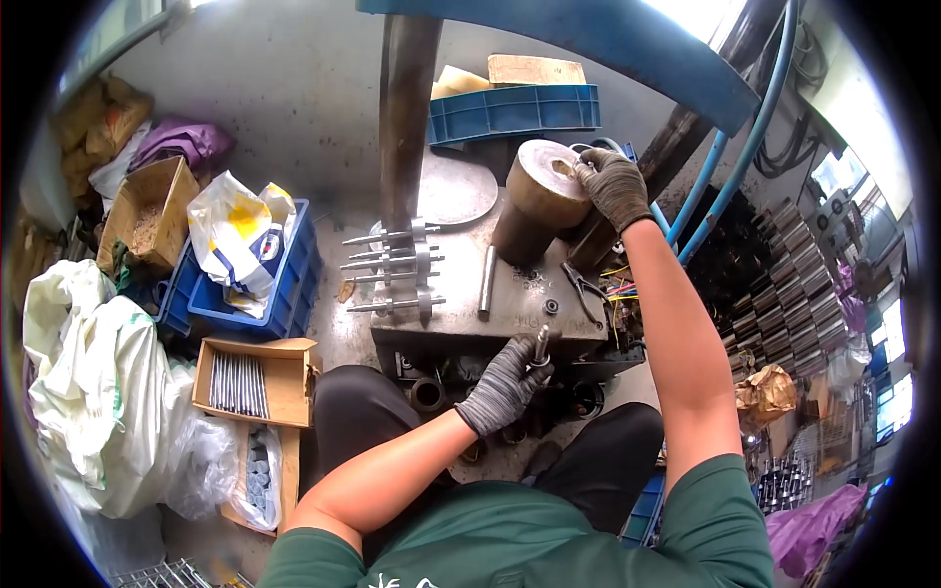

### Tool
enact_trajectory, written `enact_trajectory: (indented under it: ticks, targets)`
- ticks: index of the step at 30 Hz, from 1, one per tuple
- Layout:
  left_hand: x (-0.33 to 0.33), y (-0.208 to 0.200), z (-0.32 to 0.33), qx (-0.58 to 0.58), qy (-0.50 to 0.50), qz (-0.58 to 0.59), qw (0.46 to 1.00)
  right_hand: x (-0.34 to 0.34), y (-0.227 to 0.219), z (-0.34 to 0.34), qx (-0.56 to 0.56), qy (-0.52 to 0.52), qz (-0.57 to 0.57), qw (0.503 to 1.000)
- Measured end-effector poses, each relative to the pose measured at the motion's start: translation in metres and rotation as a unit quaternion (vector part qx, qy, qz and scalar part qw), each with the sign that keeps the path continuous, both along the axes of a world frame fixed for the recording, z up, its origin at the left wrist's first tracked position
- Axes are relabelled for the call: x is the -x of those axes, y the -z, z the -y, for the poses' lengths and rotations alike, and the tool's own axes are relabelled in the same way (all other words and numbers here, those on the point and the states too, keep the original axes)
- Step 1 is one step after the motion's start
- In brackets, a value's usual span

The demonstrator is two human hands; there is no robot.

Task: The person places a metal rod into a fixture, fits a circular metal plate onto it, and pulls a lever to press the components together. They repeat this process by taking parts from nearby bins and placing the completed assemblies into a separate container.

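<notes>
My left hand [503, 388], in a grey knit glove, is closed round a short metal shaft [541, 346] that points up in front of the bench edge. My right hand [615, 186], gloved too, is at the top of a thick steel cylinder [534, 201] with a hole in its upper face. Its fingers are pinched at the rim; what they hold, if anything, I cannot make out. On the metal bench top [456, 333] lie a plain steel rod [487, 281], a small dark ring [551, 307] and pliers [582, 294]. Several stepped shafts lie in a metal rack [422, 265] at the left.
Left of my knees stand a cardboard box of thin rods [300, 387] and a blue crate [302, 279] with a plastic bag inside. A steel post [405, 118] rises behind the rack. Blue hoses [706, 191] and stacked metal tubes [794, 284] are on the right.
</notes>
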State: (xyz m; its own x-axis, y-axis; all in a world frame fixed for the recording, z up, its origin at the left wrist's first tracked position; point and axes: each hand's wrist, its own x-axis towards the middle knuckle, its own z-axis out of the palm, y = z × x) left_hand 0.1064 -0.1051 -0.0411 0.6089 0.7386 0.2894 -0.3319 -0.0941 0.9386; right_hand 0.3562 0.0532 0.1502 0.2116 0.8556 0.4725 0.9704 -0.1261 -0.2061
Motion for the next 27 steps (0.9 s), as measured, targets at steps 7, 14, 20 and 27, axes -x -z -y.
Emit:
enact_trajectory:
  ticks: [7, 14, 20, 27]
  targets:
    - [-0.005, 0.017, -0.004, 0.29, 0.086, 0.1, 0.948, 0.011, -0.001, 0.012, 0.006, 0.016, -0.038, 0.999]
    - [0.005, 0.006, -0.014, 0.469, 0.094, 0.132, 0.868, 0.006, 0.013, 0.024, -0.081, -0.013, -0.065, 0.995]
    - [0.023, -0.012, -0.014, 0.383, 0.136, 0.137, 0.903, 0.03, 0.022, 0.117, -0.185, -0.112, -0.14, 0.966]
    - [-0.008, -0.11, -0.055, 0.072, -0.043, 0.123, 0.989, 0.027, -0.013, 0.319, -0.059, -0.067, 0.015, 0.996]
